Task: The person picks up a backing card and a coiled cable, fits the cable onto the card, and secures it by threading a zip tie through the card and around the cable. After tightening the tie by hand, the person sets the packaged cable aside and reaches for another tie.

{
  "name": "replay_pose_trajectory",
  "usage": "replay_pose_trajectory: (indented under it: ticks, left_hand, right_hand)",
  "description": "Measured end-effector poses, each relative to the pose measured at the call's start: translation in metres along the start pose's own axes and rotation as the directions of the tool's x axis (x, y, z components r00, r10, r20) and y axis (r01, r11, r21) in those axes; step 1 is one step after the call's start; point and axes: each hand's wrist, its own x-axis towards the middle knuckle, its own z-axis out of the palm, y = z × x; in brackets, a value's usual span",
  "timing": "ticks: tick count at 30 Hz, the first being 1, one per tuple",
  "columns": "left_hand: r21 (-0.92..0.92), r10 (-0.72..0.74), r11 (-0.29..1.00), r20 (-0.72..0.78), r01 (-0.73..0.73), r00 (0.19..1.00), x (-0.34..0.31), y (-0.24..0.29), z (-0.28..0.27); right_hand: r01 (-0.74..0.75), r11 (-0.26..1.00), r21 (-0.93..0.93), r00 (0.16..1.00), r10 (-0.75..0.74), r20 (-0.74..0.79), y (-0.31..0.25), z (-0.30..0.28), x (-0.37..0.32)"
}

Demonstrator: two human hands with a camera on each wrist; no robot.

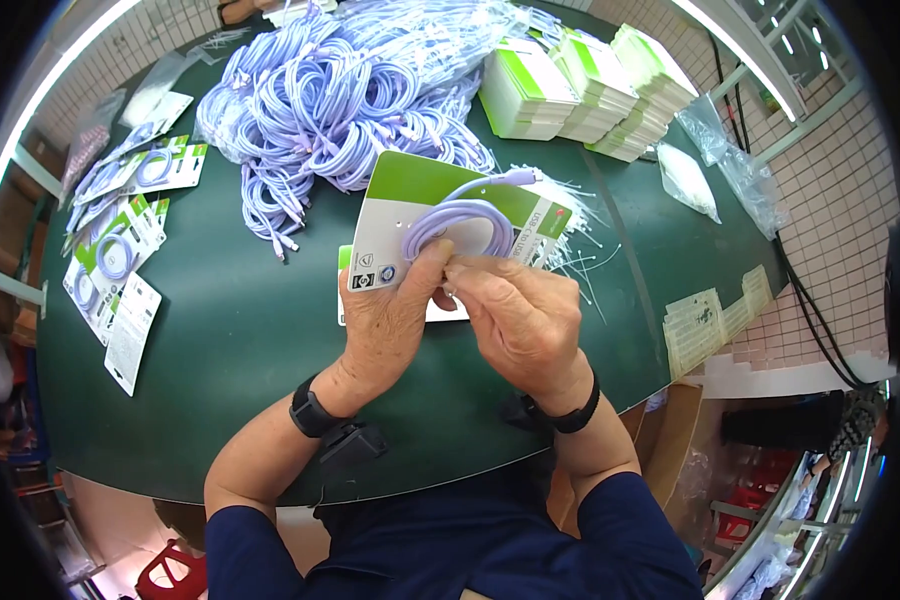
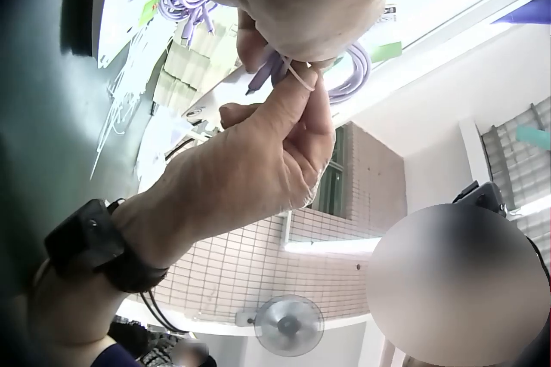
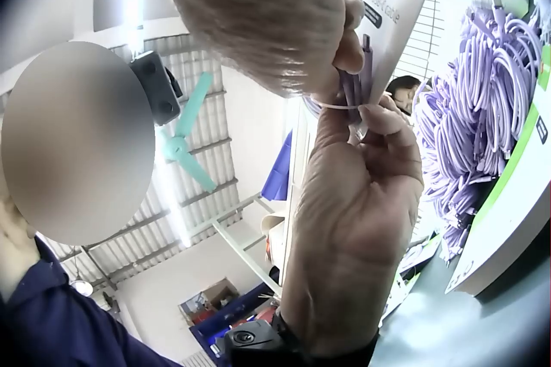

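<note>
A green and white card (image 1: 385, 215) with a coiled lilac cable (image 1: 470, 222) on its face is held up over the table. My left hand (image 1: 385, 320) grips the card's lower left part, its thumb on the coil. Close beside it, my right hand (image 1: 530, 320) pinches a thin white tie (image 2: 299, 73) with thumb and finger. In the right wrist view the tie (image 3: 337, 106) passes around the cable's plug ends (image 3: 355, 83). Behind the held card, the edge of another card (image 1: 344, 258) shows at the lower left.
A large heap of lilac cables (image 1: 320, 100) lies at the back. Stacks of cards (image 1: 530, 90) stand back right, with loose white ties (image 1: 570, 230) nearer. Cards with cables (image 1: 115, 255) lie at left; plastic bags (image 1: 686, 182) and a beige strip (image 1: 695, 330) lie at right.
</note>
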Motion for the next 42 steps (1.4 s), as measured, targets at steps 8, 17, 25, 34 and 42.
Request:
replay_pose_trajectory:
  ticks: [8, 17, 25, 34, 42]
  left_hand:
    - [-0.112, -0.064, 0.991, 0.058, 0.071, 0.996, -0.002, -0.001, -0.003]
    - [0.024, -0.057, 0.998, 0.134, 0.054, 0.989, 0.014, 0.009, -0.010]
    - [0.042, -0.066, 0.998, 0.299, 0.056, 0.952, -0.002, 0.022, -0.005]
    - [0.150, -0.061, 0.989, 0.326, 0.012, 0.943, -0.012, 0.007, -0.009]
    - [0.167, -0.052, 0.986, 0.379, -0.013, 0.924, -0.010, 0.003, -0.009]
  right_hand:
    - [-0.003, 0.998, -0.056, 0.999, 0.001, -0.046, -0.001, -0.003, 0.004]
    - [0.114, 0.990, -0.081, 0.935, -0.135, -0.328, 0.021, -0.033, 0.006]
    - [-0.622, 0.237, 0.747, 0.743, 0.481, 0.466, 0.094, -0.044, -0.015]
    - [-0.308, 0.004, 0.951, 0.919, 0.258, 0.297, 0.061, 0.000, -0.051]
    - [-0.373, 0.226, 0.900, 0.911, 0.275, 0.308, 0.076, 0.002, -0.059]
